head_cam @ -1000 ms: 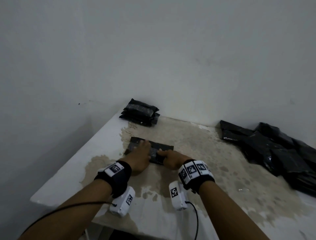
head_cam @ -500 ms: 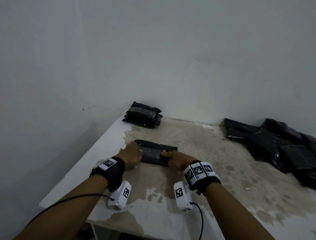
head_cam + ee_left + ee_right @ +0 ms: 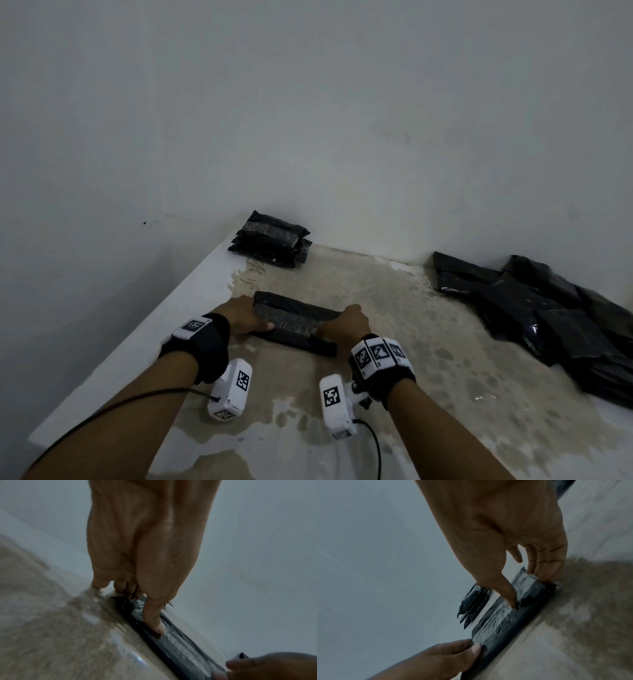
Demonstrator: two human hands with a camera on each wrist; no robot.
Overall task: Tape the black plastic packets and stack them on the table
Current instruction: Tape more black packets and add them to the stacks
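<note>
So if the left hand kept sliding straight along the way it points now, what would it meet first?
Probably the stack of taped packets near the wall; the left hand points roughly that way, gripping the packet. Depth is unclear.

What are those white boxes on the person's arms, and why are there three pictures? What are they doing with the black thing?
Those white boxes are small cameras strapped to the wrists, so there is no robot here, just a person. The wide picture comes from a camera on their head, looking down. The other two look along each hand at its fingers.

The left hand and right hand each grip one end of a black packet lying on the table. A shiny strip of tape runs along its top, and both thumbs press on it.

At the far corner sits a neat stack of packets. On the right lies a loose heap of black packets.
</note>
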